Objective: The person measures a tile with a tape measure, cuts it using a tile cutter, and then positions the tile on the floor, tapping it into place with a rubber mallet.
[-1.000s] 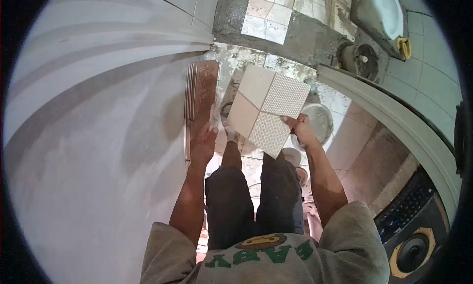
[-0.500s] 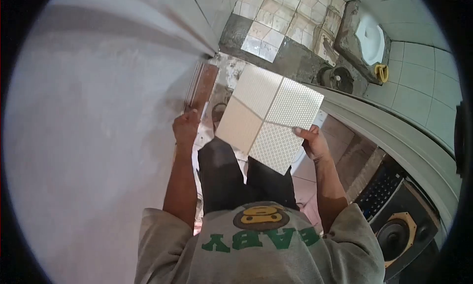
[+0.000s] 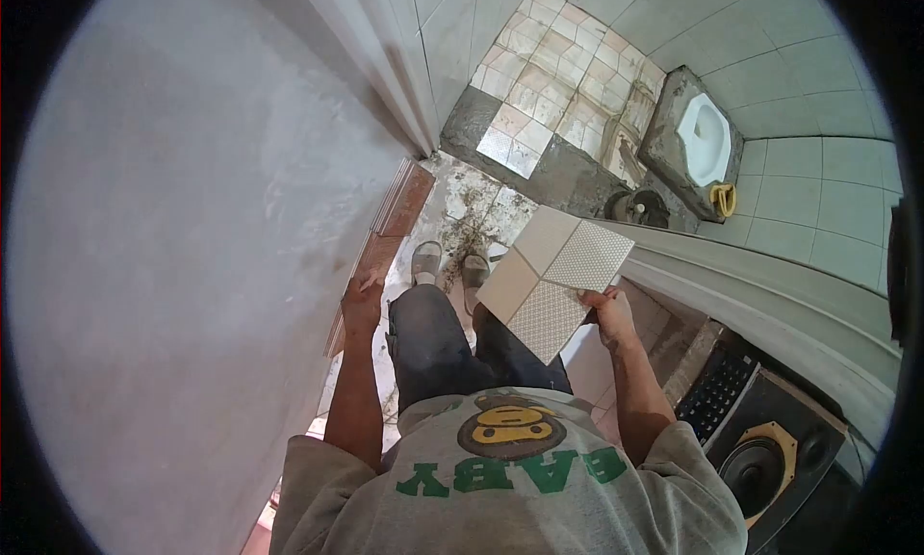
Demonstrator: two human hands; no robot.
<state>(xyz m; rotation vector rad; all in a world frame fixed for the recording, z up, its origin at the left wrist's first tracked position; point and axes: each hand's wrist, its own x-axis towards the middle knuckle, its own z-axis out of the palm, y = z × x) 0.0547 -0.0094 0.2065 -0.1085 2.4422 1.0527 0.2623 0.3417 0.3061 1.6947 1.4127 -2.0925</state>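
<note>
A square floor tile (image 3: 563, 257) with a pattern of plain and textured beige and white diamonds is in my right hand (image 3: 613, 316). The thumb lies over its right edge on the patterned face; the other fingers are hidden behind it. The tile is tilted, held above my right knee. My left hand (image 3: 362, 305) hangs by the wall on the left, in front of the reddish-brown skirting (image 3: 390, 232). Its fingers are loosely apart, with nothing visible in them.
Ahead, bathroom floor tiles (image 3: 549, 69) border bare grey cement (image 3: 573, 175). A squat toilet (image 3: 703, 136) with a yellow hose (image 3: 724, 200) stands at the right, near a round drain hole (image 3: 650, 208). Dirt (image 3: 469, 223) lies before my sandals. A speaker (image 3: 760, 473) and keyboard (image 3: 714, 391) are lower right.
The view has shifted, showing both sandals and more of the dirty floor. The tile sits lower and further right in view, still in my right hand. My left hand's fingers have loosened from a curl.
</note>
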